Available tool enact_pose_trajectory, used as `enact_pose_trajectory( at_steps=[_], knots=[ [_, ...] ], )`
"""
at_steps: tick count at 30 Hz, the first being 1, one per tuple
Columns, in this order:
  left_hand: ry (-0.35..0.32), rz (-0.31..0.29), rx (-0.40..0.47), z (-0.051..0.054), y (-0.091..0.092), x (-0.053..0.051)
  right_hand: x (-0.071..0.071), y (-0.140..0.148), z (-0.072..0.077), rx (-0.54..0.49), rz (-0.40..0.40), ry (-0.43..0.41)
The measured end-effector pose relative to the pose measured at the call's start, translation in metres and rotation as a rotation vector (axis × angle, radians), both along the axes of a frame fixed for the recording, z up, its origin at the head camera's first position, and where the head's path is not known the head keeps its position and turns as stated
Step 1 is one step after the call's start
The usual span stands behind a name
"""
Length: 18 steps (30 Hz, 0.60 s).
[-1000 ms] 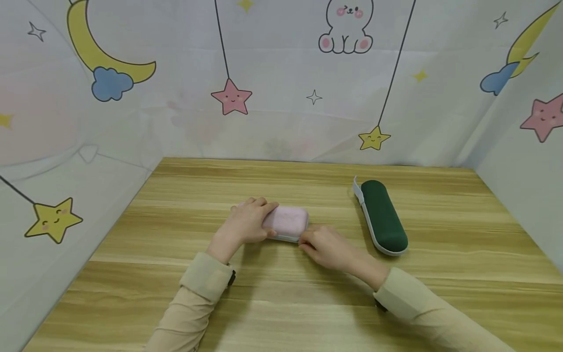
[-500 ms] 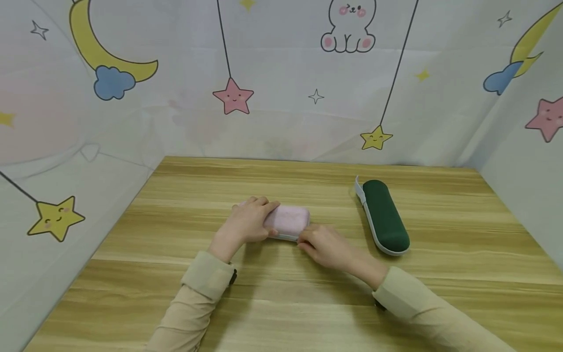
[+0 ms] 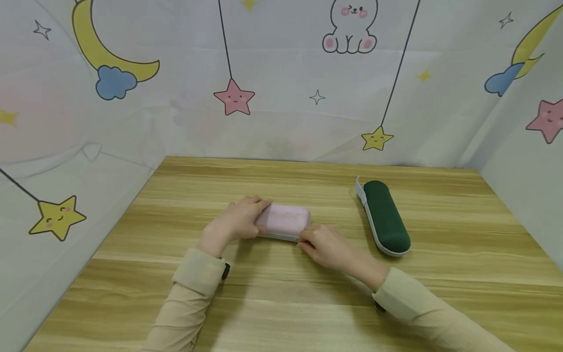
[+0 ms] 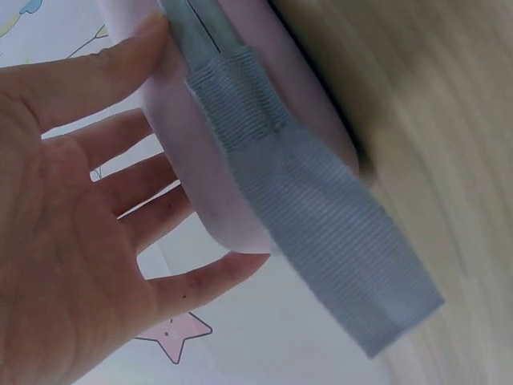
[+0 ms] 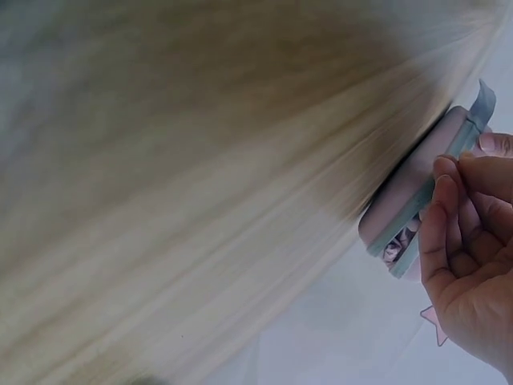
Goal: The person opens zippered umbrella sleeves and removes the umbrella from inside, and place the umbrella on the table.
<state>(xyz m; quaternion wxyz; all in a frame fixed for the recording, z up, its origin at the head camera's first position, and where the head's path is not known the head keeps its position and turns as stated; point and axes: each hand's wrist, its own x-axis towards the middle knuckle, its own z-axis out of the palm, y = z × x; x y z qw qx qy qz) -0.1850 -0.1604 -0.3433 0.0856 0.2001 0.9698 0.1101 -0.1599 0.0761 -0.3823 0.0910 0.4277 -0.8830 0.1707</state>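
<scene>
A pink case (image 3: 288, 218) with a grey zip band lies on the table. My left hand (image 3: 233, 222) holds its left end, thumb at the front and fingers behind. In the left wrist view, a grey ribbed strap (image 4: 329, 233) hangs off that end of the case (image 4: 180, 160), beside the spread fingers of the hand (image 4: 72, 216). At the front right corner, my right hand (image 3: 330, 247) pinches the zip edge; whether a pull tab is between the fingertips is hidden. The right wrist view shows the hand (image 5: 473, 257) beside an open stretch of zip (image 5: 398, 245).
A dark green case (image 3: 386, 215) with a light zip band and strap lies to the right of my right hand on the wood-grain table (image 3: 272, 303). Behind and at both sides stands white cloth (image 3: 281, 132) printed with stars, moons and clouds.
My left hand has slid left along the pink case, uncovering more of its top. The right hand stays at the front right corner.
</scene>
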Motion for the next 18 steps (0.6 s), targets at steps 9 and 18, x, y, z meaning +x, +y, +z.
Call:
enact_pose_trajectory(
  at_steps=[9,18],
  knots=[
    [0.009,-0.022,-0.011,0.0010,-0.0029,-0.0002,0.0014,-0.0021,0.0003,0.010,-0.018,0.032],
    [0.042,-0.028,-0.027,-0.0002,-0.0029,-0.0005,0.0041,-0.0072,0.0023,0.050,-0.048,0.036]
  ],
)
